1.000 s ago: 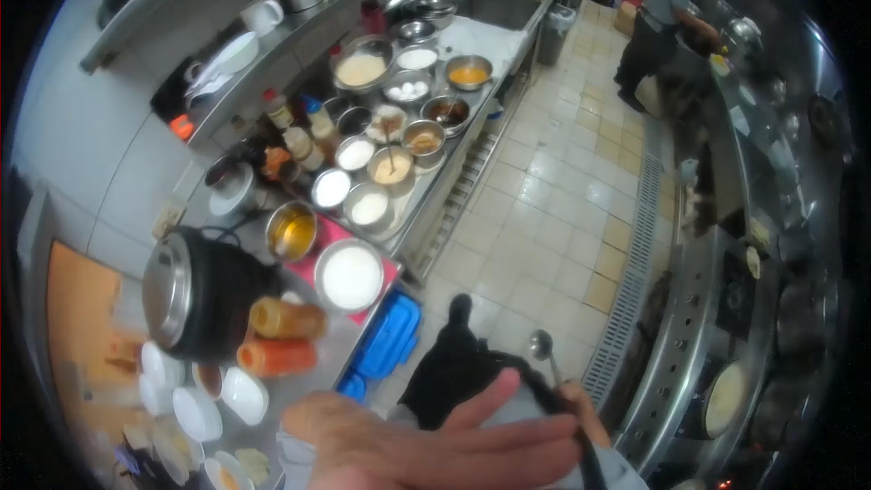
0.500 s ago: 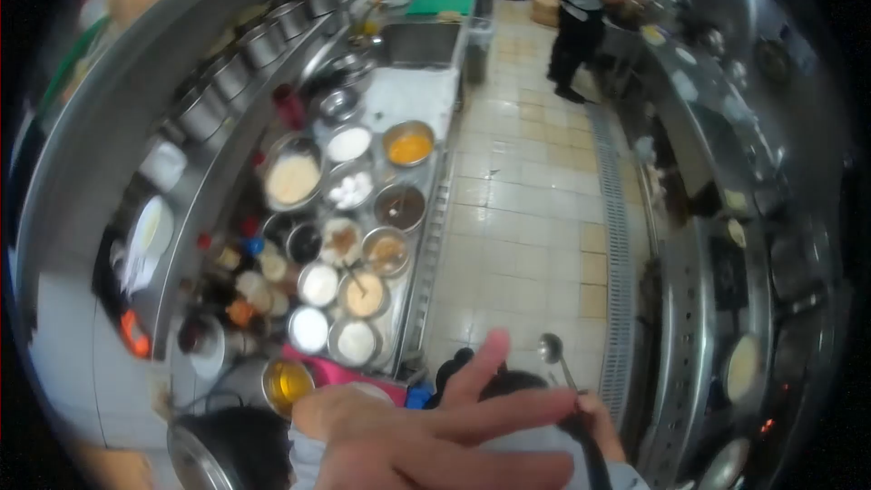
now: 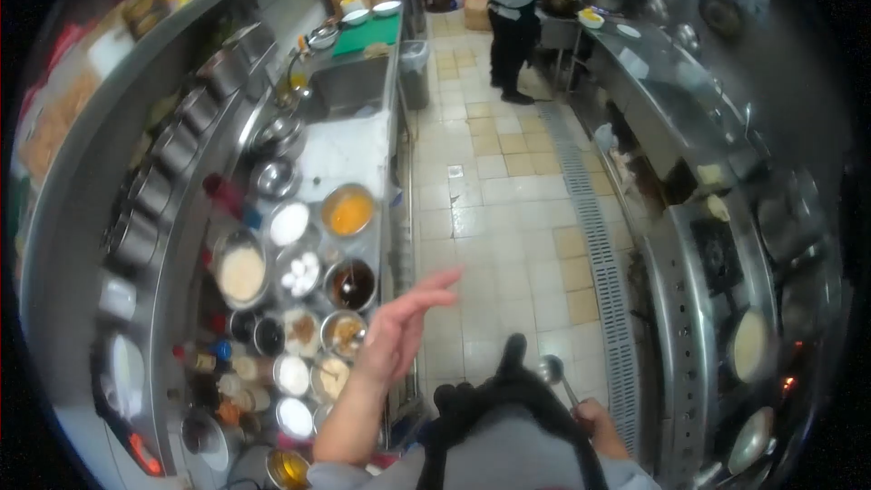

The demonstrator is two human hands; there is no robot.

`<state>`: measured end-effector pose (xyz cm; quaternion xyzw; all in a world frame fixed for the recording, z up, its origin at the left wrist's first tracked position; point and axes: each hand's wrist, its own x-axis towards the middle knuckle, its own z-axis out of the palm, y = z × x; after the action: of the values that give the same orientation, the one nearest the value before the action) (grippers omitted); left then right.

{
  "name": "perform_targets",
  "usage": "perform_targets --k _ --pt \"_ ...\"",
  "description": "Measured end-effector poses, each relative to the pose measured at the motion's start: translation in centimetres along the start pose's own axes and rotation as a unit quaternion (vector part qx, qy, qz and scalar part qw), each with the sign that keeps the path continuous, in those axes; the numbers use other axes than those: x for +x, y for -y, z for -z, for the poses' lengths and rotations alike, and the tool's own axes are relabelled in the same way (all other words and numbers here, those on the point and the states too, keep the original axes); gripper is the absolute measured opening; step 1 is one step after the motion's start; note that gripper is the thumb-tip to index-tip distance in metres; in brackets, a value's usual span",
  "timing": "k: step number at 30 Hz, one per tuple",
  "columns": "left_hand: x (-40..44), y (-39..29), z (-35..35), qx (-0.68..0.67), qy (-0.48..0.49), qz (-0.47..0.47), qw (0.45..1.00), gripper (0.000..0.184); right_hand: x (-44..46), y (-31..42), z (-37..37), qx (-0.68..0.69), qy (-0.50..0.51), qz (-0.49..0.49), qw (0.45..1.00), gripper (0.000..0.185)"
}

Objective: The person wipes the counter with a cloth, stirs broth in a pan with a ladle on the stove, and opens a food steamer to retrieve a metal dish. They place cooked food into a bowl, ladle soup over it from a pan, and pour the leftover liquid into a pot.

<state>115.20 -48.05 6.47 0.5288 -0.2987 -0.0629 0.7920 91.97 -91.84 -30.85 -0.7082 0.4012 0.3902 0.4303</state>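
My left hand (image 3: 401,331) is raised at the counter's edge, fingers stretched out and holding nothing. Behind it, partly covered, sit a bowl of brown seasoning (image 3: 345,334) and a bowl of pale yellow powder or paste (image 3: 332,376). Down at my right side, my right hand (image 3: 594,417) is wrapped round the handle of a metal ladle (image 3: 551,369), whose bowl points forward over the floor. Closest beyond my left hand stands a bowl of dark liquid (image 3: 352,284) with a utensil in it.
On the left counter are a bowl of orange food (image 3: 348,210), a bowl of white pieces (image 3: 300,274) and a sink (image 3: 348,91). A person (image 3: 513,9) works at the far right. A floor drain (image 3: 592,236) runs beside the stove line, where a flame (image 3: 788,385) burns.
My left hand has drawn back from close before the camera to the counter's edge, fingers still apart. The view has shifted. My right hand keeps hold of the ladle.
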Motion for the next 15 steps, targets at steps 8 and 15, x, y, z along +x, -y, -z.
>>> perform_targets --k 8,15 --pt "-4.4 20.7 7.5 0.218 -0.282 0.366 0.859 0.042 6.5 5.6 4.9 -0.163 0.071 0.063 0.982 0.025" --pt "-10.3 31.3 12.9 0.213 -0.318 0.523 0.761 0.042 10.3 14.2 8.7 -0.093 0.035 0.033 0.995 0.027"
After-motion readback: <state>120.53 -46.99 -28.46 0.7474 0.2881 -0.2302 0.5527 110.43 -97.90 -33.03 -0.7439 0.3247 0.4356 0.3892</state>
